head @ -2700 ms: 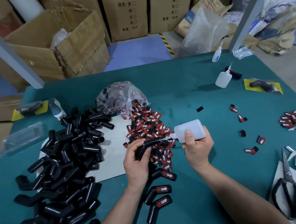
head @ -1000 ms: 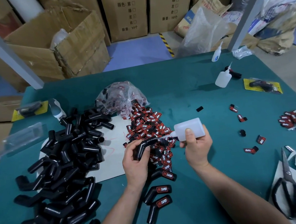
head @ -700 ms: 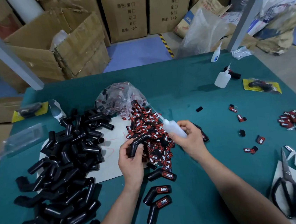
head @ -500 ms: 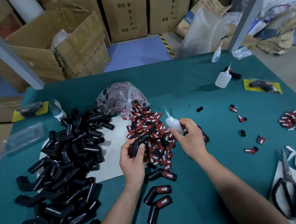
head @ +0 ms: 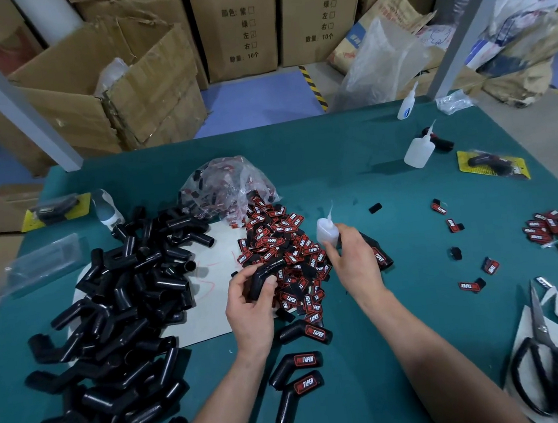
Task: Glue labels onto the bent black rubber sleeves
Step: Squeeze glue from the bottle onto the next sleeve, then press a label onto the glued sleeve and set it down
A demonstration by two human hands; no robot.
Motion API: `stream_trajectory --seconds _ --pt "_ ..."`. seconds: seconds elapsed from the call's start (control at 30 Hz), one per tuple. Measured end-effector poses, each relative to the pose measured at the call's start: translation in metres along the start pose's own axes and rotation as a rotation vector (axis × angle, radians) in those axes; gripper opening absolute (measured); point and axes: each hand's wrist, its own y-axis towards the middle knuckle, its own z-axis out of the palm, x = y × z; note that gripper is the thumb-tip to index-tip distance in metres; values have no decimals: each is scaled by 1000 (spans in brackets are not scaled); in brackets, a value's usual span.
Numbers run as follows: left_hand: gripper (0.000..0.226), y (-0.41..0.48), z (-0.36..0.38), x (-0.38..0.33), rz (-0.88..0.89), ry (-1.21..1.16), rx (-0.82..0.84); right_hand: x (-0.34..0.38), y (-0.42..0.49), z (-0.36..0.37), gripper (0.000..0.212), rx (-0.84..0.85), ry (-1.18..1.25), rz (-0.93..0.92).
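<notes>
Here, the fingers of the left hand [head: 249, 304] are curled round one bent sleeve [head: 264, 275], w/ the thumb pressed on its lower part. The sleeve is held just above the near edge of the label pile [head: 281, 242], and its visible side is plain black. The right hand [head: 355, 262] grips a small glue bottle [head: 327, 232] betw. thumb and curled fingers, nozzle up and a bit tilted to the right. The bottle is at the right edge of the same pile, apart from the held sleeve. Under the right hand lies a labelled sleeve [head: 380, 254]; whether the hand touches it, I cannot tell. Near the left wrist, three finished sleeves [head: 300, 360] w/ red "TAPER" labels lie on the green table [head: 334, 157]. To the left is a big heap of bare sleeves [head: 116, 314], partly on a white sheet [head: 213, 252]. Behind the label pile is a clear bag [head: 226, 182] w/ more labels inside. On the right side are single labels [head: 439, 209], a smaller label group [head: 553, 230], a second bottle [head: 419, 151] and, at the near corner, scissors [head: 548, 365].
</notes>
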Motion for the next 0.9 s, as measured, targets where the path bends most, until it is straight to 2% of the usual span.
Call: stream_trajectory --seconds 0.13,0.2,0.27,0.33,0.37,0.43,0.5,0.53,0.63,0.77,0.9 --pt "35 2 -2 1 -19 0 -14 -3 0 1 59 26 -13 -12" --pt "33 0 -2 -1 -15 -6 -8 -1 -3 -2 70 -15 21 -50" --pt "28 -1 -2 -6 -16 -39 5 4 -5 -7 62 -236 15 -217" --pt "26 -1 -2 -8 -19 -67 17 8 -12 -7 36 -457 17 -492" --pt "26 -1 -2 -9 -17 -69 22 13 -19 -2 24 -439 35 -624" --pt "30 1 -1 -9 -19 -57 33 22 -36 15 16 -207 56 -731" --pt "36 1 0 -8 -31 -36 31 31 -49 31 24 62 43 -599" --pt "35 2 0 -7 -38 -27 31 33 -51 36 29 138 31 -528" --pt "33 3 2 -5 -35 24 40 34 -46 40 29 195 51 -440" --pt "49 2 5 -8 -14 90 84 37 -43 35 20 201 132 -341" --pt "36 5 3 -5 -34 107 111 35 -40 30 17 216 188 -332"
